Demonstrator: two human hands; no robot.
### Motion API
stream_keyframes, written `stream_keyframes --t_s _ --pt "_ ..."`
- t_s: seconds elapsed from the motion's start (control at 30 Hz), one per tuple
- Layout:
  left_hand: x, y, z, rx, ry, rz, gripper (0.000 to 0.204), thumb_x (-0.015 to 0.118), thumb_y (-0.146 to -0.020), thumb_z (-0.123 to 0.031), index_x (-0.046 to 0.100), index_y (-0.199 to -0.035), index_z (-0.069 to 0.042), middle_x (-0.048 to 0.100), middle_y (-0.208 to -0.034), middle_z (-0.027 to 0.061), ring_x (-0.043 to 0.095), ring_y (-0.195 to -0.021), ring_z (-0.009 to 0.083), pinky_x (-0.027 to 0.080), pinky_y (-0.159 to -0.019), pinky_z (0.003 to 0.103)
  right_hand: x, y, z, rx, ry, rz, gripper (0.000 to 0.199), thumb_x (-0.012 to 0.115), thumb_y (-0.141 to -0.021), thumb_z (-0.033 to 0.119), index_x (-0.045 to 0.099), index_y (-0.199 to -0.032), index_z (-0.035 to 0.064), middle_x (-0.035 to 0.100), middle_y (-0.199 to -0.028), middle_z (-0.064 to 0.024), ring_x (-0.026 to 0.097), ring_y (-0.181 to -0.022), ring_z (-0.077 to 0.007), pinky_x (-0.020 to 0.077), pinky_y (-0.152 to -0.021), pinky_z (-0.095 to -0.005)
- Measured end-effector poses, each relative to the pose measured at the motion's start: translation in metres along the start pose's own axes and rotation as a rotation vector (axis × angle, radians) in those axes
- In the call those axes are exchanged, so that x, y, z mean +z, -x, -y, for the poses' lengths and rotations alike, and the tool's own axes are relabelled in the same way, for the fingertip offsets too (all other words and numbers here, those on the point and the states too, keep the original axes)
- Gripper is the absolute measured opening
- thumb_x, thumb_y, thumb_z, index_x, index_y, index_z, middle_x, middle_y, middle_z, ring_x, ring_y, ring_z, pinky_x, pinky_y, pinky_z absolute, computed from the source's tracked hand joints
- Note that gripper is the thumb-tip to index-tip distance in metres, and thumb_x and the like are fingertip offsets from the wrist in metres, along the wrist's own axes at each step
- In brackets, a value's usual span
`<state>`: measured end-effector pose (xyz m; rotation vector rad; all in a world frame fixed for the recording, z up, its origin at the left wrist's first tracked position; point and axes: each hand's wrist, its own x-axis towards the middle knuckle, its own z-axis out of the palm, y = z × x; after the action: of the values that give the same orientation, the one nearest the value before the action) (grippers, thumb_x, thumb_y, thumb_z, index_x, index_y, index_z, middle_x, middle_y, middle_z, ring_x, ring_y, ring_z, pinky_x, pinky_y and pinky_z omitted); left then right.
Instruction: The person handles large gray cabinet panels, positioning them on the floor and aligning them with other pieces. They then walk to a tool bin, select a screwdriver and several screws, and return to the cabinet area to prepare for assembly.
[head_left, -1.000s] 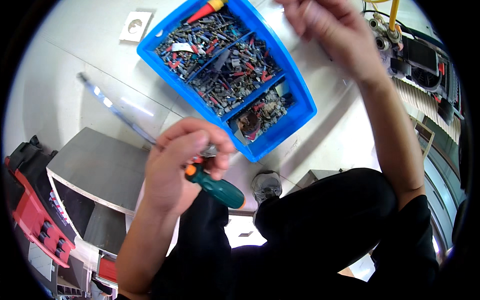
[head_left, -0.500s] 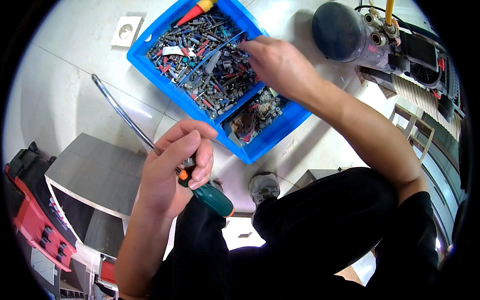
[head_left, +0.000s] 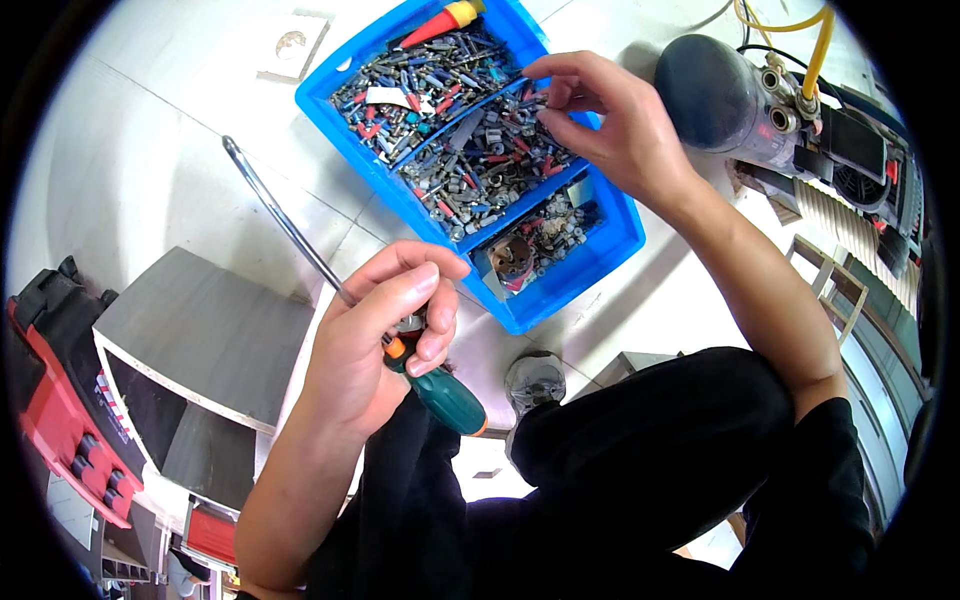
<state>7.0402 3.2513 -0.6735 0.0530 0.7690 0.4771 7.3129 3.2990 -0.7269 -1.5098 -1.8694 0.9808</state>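
My left hand [head_left: 350, 370] is closed around a green-handled screwdriver [head_left: 452, 402]. Its long shiny shaft [head_left: 285, 220] runs up and to the left from my fist and looks curved in this wide view. A small silvery piece [head_left: 410, 323] shows between my curled fingers; its kind is unclear. Over the right side of the blue divided bin [head_left: 612, 245] hovers my right hand [head_left: 625, 125], thumb and forefinger apart, nothing visible between them. Small metal bits, sockets and fasteners [head_left: 480, 150] fill the bin's compartments. A red and yellow cone-shaped piece [head_left: 435, 25] lies at its far end.
A dark air compressor [head_left: 710, 95] with a yellow hose stands to the right of the bin. At left is a grey-topped cabinet [head_left: 215, 335], with a red and black case [head_left: 70, 430] beyond it. My grey shoe [head_left: 535, 380] rests just below the bin.
My right hand has risen out of the bin's contents, and its fingers have spread. The left hand keeps its hold on the screwdriver. The whole view has shifted slightly.
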Motion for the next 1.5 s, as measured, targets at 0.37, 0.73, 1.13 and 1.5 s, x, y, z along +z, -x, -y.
stream_keyframes --t_s 0.37,0.73,1.13,1.5 --pt "-0.001 -0.008 0.001 -0.032 0.003 0.0 0.019 0.048 -0.093 -0.012 0.057 -0.103 0.001 0.053 -0.073 0.005 0.047 -0.059 0.009 0.035 -0.049 0.021 0.014 -0.01 0.008 0.408 0.25 0.16 0.024 0.061 -0.085 0.017 0.063 -0.105 0.0033 0.065 -0.068 -0.0112 0.066 -0.064 -0.0168 0.0532 -0.062 -0.0302" --pt "0.001 -0.005 0.004 -0.051 -0.002 -0.047 0.018 0.049 -0.093 -0.012 0.058 -0.102 0.001 0.053 -0.073 0.0048 0.047 -0.059 0.0092 0.036 -0.05 0.021 0.029 -0.001 0.003 0.584 -0.433 0.271 0.023 0.057 -0.091 0.023 0.06 -0.103 0.0041 0.068 -0.083 -0.008 0.065 -0.069 -0.0151 0.0509 -0.059 -0.0279" --pt "0.024 -0.007 0.0 0.267 -0.092 -0.137 0.031 0.056 -0.093 -0.018 0.055 -0.119 0.0 0.057 -0.079 0.0025 0.046 -0.06 0.0055 0.036 -0.051 0.02 0.003 -0.004 0.07 0.31 -1.082 0.583 0.024 0.058 -0.091 0.008 0.06 -0.114 0.0007 0.067 -0.089 -0.0056 0.065 -0.08 -0.0096 0.0533 -0.072 -0.0222" --pt "0.037 -0.005 -0.012 0.371 -0.24 -0.129 0.02 0.057 -0.091 -0.009 0.058 -0.108 0.003 0.056 -0.074 0.0031 0.047 -0.06 0.0053 0.038 -0.051 0.019 -0.015 -0.005 0.097 0.245 -0.785 0.414 0.013 0.06 -0.086 0.003 0.056 -0.098 -0.0005 0.063 -0.082 -0.0034 0.062 -0.075 -0.0088 0.0521 -0.069 -0.023"
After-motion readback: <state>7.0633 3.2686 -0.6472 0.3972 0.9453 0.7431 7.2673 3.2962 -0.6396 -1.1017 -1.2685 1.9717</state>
